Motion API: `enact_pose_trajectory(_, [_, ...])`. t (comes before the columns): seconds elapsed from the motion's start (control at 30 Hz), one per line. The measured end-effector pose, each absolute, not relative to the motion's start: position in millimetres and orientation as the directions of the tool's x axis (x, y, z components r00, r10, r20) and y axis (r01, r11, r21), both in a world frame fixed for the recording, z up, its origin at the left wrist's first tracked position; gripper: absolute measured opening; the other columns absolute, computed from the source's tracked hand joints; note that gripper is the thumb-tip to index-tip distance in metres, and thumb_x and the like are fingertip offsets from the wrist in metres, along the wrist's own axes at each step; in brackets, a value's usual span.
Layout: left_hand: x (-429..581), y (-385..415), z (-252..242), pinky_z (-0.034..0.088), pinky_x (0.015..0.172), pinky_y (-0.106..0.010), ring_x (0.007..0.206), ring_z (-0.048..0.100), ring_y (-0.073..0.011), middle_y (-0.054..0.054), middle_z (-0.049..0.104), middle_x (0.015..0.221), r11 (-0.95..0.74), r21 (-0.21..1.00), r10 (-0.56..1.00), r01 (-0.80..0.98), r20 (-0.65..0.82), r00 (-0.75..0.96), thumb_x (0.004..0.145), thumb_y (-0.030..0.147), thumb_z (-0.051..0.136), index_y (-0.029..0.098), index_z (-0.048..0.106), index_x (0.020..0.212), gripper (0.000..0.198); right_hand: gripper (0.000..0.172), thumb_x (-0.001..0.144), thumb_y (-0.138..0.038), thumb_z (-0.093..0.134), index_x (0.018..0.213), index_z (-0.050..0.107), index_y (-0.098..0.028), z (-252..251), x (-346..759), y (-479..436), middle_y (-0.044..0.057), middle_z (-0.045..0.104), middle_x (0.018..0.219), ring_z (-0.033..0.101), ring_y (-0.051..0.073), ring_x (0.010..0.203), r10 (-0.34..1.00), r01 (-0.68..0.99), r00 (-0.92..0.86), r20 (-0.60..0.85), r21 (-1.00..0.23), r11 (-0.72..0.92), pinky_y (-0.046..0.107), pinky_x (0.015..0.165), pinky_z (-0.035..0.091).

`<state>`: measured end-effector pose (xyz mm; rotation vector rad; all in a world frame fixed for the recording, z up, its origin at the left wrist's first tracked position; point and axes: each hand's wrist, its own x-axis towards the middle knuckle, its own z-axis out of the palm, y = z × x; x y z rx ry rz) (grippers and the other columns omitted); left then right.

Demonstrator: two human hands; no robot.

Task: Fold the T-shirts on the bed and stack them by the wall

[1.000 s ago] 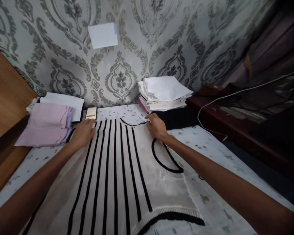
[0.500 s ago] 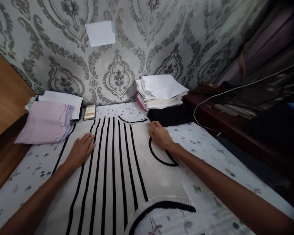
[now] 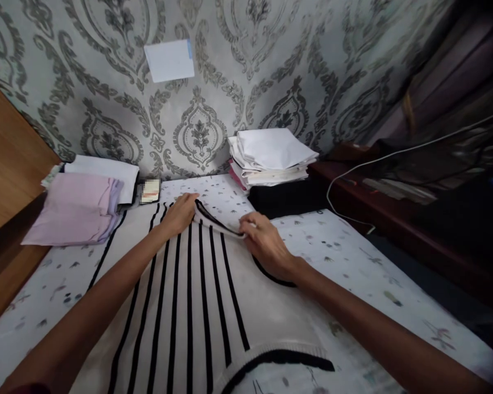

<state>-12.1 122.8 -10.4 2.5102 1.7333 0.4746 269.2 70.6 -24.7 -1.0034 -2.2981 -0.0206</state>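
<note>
A cream knit top point(image 3: 205, 284) with black vertical stripes and black trim lies spread over the patterned sheet. My right hand point(image 3: 267, 241) pinches its edge at the right end of the black-trimmed curve. At the other end of that curve, my left hand point(image 3: 181, 214) is closed on the same edge, its fingertips partly hidden. Between the two hands the edge is raised a little and pulled into a slanting line. Under my right wrist runs another black-trimmed curve of the top.
Folded pink cloth point(image 3: 72, 208) and white cloth lie at the left beside a small box point(image 3: 150, 191). A stack of folded white clothes point(image 3: 275, 150) and a folded black cloth point(image 3: 290, 197) sit by the wall. A white cable point(image 3: 337, 213) hangs over the dark red furniture at right.
My left hand has moved right and away from me, from lying flat on the stripes to the trimmed edge. My right hand has drawn its end of the edge slightly nearer.
</note>
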Motion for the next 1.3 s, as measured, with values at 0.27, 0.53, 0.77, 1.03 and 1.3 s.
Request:
enact_pose_trajectory(0.27, [-14.8,171.3,-1.0,0.050,0.096,-0.043,0.119,0.058,-0.0285,-0.008,0.065,0.125,-0.386,0.056,0.921,0.921,-0.037,0.388,0.078,0.010,0.052,0.024,0.063,0.099,0.028,0.036,0.088,0.002,0.038,0.098,0.065,-0.019,-35.0,274.5,61.9,0.011,0.066,0.114,0.060,0.023,0.102,0.612,0.636,-0.641,0.463,-0.125,0.761,0.036,0.089,0.048])
enact_pose_trajectory(0.53, [-11.4,167.2,-3.2,0.049,0.097,-0.042,0.115,0.058,-0.0261,-0.012,0.059,0.121,-0.216,0.262,0.934,0.941,0.335,0.121,0.083,0.011,0.047,0.019,0.050,0.120,0.038,0.052,0.089,-0.009,0.045,0.141,0.051,-0.013,-13.9,284.5,102.4,0.022,0.053,0.138,0.052,0.035,0.121,0.880,0.923,-0.135,0.455,-0.264,0.279,0.049,0.096,0.046])
enact_pose_trajectory(0.77, [10.3,116.4,-26.8,0.048,0.099,-0.041,0.110,0.057,-0.0244,-0.009,0.060,0.110,-0.492,0.254,0.863,0.833,0.264,0.430,0.096,0.020,0.039,0.021,0.058,0.110,0.024,0.035,0.099,-0.024,0.048,0.132,0.060,-0.020,-42.1,261.1,79.0,0.015,0.056,0.143,0.050,0.028,0.132,0.677,0.640,-0.669,0.308,-0.226,0.735,0.047,0.108,0.040])
enact_pose_trajectory(1.03, [4.9,116.9,-42.8,0.043,0.110,-0.048,0.128,0.054,-0.0277,-0.015,0.059,0.136,-0.453,0.175,0.884,0.874,0.213,0.415,0.101,0.029,0.036,0.017,0.057,0.133,0.040,0.026,0.096,-0.017,0.043,0.113,0.063,-0.016,-40.3,281.1,77.9,0.015,0.066,0.122,0.058,0.030,0.115,0.899,0.897,-0.372,0.232,-0.160,0.412,0.043,0.096,0.042])
enact_pose_trajectory(1.3, [14.5,113.9,-44.7,0.026,0.117,-0.067,0.150,0.034,-0.0305,-0.010,0.041,0.161,-0.419,0.133,0.907,0.898,0.111,0.406,0.104,0.043,0.036,0.032,0.048,0.148,0.047,0.038,0.101,-0.034,0.045,0.131,0.058,-0.014,-42.8,264.1,94.8,0.019,0.054,0.146,0.047,0.030,0.136,0.814,0.815,-0.521,0.257,-0.135,0.564,0.044,0.110,0.037])
